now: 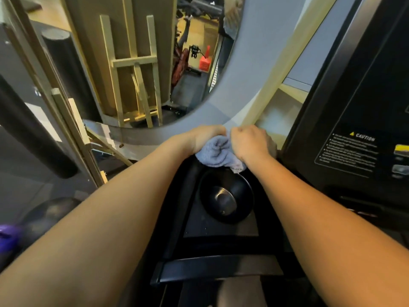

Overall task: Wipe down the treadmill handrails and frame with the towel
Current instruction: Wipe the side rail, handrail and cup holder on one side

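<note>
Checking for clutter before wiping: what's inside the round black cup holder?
Inside the cup holder only a shiny rounded bottom shows. The towel, gripped by the left hand and right hand, covers its far rim.

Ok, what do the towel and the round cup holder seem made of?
The towel looks like cotton terry, pale grey: nubby pile, bunched folds. The cup holder is likely moulded black plastic, glossy, highlights on its rim; the shiny disc at its bottom could be metal or a reflection.

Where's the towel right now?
Head view, centre: the towel is bunched between the left hand and right hand, both gripping it, just above the round black cup holder.
</note>
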Demonstrator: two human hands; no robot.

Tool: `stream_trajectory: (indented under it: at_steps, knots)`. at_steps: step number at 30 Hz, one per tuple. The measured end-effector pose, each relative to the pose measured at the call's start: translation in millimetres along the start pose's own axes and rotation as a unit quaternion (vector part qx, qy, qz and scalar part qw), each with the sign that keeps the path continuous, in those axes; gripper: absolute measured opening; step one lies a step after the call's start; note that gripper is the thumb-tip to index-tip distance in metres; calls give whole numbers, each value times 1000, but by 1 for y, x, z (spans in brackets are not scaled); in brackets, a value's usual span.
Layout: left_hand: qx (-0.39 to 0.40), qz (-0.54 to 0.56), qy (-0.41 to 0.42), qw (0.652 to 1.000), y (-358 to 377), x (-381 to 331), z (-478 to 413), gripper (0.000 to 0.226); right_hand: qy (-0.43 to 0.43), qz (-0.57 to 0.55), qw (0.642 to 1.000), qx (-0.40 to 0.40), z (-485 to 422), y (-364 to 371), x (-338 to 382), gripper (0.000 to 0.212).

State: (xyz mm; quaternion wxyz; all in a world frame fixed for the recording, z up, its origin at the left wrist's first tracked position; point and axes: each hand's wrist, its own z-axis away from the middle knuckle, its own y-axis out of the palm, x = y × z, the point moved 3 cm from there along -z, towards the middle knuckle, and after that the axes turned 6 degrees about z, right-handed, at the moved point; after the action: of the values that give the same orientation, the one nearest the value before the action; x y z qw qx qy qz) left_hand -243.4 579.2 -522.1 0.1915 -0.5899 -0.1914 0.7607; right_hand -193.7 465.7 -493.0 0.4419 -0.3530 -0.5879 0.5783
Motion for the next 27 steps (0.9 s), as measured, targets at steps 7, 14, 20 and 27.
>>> stream_trajectory:
  at_steps: [7, 14, 20, 27]
  knots:
    - [-55, -143, -24, 988, 3, 0, 22, 37, -82, 25, 996, 23, 6, 4, 6, 59]
    - [-169, -202, 14, 965, 25, 9, 79, 63, -149, 122, 978, -80, 56, 29, 2, 69]
    - [-114, -356, 36, 927, 43, -7, 63, 71, -89, 194, 977, -15, 84, 31, -14, 75]
    - [-72, -328, 134, 932, 46, -28, 21, 69, -90, 304, 948, -29, 97, 9, -22, 85]
